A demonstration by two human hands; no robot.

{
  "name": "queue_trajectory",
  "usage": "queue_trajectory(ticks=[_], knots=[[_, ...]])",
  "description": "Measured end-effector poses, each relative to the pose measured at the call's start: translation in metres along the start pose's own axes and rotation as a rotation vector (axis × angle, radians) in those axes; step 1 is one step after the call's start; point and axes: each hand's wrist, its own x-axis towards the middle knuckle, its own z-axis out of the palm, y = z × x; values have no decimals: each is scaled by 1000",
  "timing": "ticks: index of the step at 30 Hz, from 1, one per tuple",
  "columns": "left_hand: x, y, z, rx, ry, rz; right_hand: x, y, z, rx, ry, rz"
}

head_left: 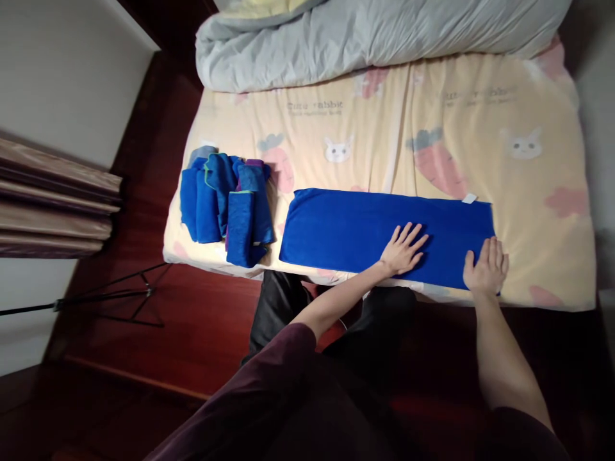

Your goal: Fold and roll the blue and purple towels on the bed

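Note:
A long blue cloth lies flat near the front edge of the bed, with a small white tag at its far edge. My left hand rests on the cloth right of its middle, fingers spread. At the cloth's right end my right hand lies flat, its thumb apart from the fingers, holding nothing. To the left sits a pile of crumpled and folded cloths, mostly blue with some purple and green edging; a narrow folded blue cloth is on its near side.
A pale grey quilt is bunched along the far side of the bed, whose sheet has carrot and rabbit prints. Black tripod legs stand on the red floor at left, near a striped curtain.

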Motion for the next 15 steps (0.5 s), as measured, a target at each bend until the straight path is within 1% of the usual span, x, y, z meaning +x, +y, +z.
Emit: queue_trajectory(ticks=[1, 2, 4, 6, 8, 9, 10, 12, 13, 15], knots=[[6, -10, 1, -15, 22, -7, 0, 0, 0, -2, 10, -4], [7, -26, -1, -21, 28, -11, 0, 1, 1, -6, 20, -10], [2, -68, -18, 4, -20, -1, 1, 1, 1, -20, 32, -20], [-11, -115, -45, 53, -55, -40, 1, 1, 2, -27, 31, -25], [-26, -158, -76, 98, -42, -128, 1, 1, 2, -23, 23, -23], [-33, -176, -91, 121, -28, -179, 1, 1, 2, -24, 19, -21], [-40, -191, -106, 145, -23, -223, 1, 1, 2, -29, 14, -19], [-52, -216, -133, 187, -25, -278, 1, 1, 2, -53, 4, -12], [-57, -225, -146, 203, -39, -279, 1, 1, 2, -69, 0, -9], [-60, -241, -169, 230, -96, -236, 2, 1, 3, -96, -4, -6]])
